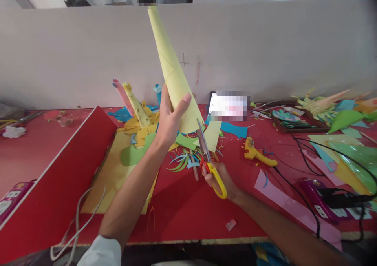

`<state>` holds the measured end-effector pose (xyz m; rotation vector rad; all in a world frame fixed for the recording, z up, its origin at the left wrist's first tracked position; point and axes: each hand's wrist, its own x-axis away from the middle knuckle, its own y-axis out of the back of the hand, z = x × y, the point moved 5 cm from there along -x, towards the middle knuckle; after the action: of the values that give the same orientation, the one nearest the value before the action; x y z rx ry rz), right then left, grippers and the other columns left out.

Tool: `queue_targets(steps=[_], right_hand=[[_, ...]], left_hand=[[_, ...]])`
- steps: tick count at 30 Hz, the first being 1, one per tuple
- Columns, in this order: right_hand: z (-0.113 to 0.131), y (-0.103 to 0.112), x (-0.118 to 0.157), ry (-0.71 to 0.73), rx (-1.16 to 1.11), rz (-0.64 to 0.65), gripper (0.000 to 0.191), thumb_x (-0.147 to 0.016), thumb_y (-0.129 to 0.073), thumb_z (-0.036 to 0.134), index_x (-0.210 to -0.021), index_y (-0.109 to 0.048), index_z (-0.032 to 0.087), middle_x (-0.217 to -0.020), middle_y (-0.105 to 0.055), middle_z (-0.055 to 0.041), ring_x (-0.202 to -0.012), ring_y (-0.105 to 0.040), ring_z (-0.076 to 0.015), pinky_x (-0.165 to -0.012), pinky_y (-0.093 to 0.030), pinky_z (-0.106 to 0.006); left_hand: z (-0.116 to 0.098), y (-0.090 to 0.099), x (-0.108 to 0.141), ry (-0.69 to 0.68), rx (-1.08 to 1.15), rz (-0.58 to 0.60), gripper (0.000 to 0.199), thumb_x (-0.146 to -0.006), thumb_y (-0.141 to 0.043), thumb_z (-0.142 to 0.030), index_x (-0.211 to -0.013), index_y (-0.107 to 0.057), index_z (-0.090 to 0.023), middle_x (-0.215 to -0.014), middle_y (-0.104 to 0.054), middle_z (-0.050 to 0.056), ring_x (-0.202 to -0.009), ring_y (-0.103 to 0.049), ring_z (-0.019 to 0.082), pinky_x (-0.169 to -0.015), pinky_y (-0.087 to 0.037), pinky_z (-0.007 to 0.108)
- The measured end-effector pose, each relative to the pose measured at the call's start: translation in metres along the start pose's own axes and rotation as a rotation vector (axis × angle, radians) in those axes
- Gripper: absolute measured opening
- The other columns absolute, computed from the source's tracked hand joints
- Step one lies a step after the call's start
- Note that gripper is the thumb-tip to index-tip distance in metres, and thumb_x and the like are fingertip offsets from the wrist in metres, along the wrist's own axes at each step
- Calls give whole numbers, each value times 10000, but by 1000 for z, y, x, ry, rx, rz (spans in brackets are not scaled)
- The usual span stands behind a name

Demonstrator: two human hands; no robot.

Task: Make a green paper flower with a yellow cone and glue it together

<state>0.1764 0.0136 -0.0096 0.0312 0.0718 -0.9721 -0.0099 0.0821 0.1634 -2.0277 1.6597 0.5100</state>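
Observation:
My left hand (pixel 171 121) is wrapped round the lower part of a tall pale yellow paper cone (pixel 172 68), held up off the table and leaning left with its narrow tip at the top. In my right hand (pixel 219 177) are scissors (pixel 213 175) with yellow and red handles. Their blades point up and meet the cone's wide lower edge at its right side. Whether the blades are parted there is hard to tell. Beneath the cone lie curled green and blue paper strips (pixel 181 160) and a pale yellow paper piece (pixel 212 135).
A yellow glue gun (pixel 259 153) with a black cord lies right, near a pink paper strip (pixel 294 207) and a purple box (pixel 324 199). A lit phone (pixel 228 106) leans on the wall. Decorated paper cones (pixel 137 105) stand left, beside a red divider (pixel 64 172).

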Motion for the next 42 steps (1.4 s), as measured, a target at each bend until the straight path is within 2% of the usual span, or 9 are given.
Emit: queue_targets(steps=[4,7,11,20,26,30,34,37,42], right_hand=[[6,-4,-1,61,-64,43,727,-795,-629,954,-810,-532,234,-679,-474,34,-555,-382,-122,-482,-276,-270],[12,-10,0,110,-71,137,736,-836,-558,963,-919,-543,231,-775,-529,10,-613,-423,-129,-544,-319,-288],[10,-13,2,53,-75,194,732,-824,-573,964,-955,-506,247,-853,-568,-11,-681,-421,-143,-588,-324,-294],[4,-9,1,47,-112,114,711,-801,-645,933,-894,-534,237,-804,-551,-8,-623,-402,-135,-541,-283,-300],[8,-8,0,15,-103,58,675,-787,-719,885,-769,-510,244,-647,-456,44,-532,-366,-117,-481,-275,-264],[9,-4,0,12,-51,19,726,-751,-689,947,-742,-513,243,-600,-438,51,-503,-347,-114,-458,-255,-264],[7,-5,1,73,-75,57,746,-785,-615,972,-841,-534,233,-726,-505,18,-560,-357,-114,-486,-268,-278],[9,-9,2,114,-83,134,732,-821,-579,962,-931,-533,240,-807,-546,2,-605,-382,-121,-529,-293,-289],[9,-11,3,38,-31,180,734,-815,-562,974,-916,-533,248,-815,-549,-8,-656,-407,-146,-568,-318,-294]], left_hand=[[0,-2,0,37,67,39,639,-867,-804,-663,-1373,-582,-342,-1101,-732,55,-1002,-733,242,-836,-646,376],[3,1,-1,35,59,-11,630,-853,-820,-663,-1354,-587,-361,-1101,-713,42,-996,-740,237,-842,-636,373],[5,5,-3,48,30,-68,670,-829,-836,-678,-1355,-591,-343,-1103,-689,50,-1017,-730,237,-860,-639,371],[2,1,0,23,-11,-101,656,-800,-893,-615,-1316,-607,-327,-1087,-640,34,-979,-681,211,-806,-620,333],[-2,-1,3,5,-16,-109,578,-828,-893,-558,-1278,-608,-334,-1035,-607,16,-911,-640,180,-736,-579,289],[-4,-1,3,36,21,-48,603,-859,-843,-616,-1343,-598,-353,-1133,-687,48,-1016,-702,225,-812,-616,332],[-3,0,1,63,81,22,646,-861,-828,-628,-1388,-577,-348,-1128,-731,65,-1047,-730,250,-790,-641,337],[-1,4,-1,47,68,-44,566,-852,-858,-571,-1312,-625,-339,-1071,-691,45,-986,-719,219,-769,-636,318],[2,4,-1,31,9,-81,560,-869,-828,-606,-1308,-616,-329,-1044,-658,39,-956,-709,211,-817,-645,353]])
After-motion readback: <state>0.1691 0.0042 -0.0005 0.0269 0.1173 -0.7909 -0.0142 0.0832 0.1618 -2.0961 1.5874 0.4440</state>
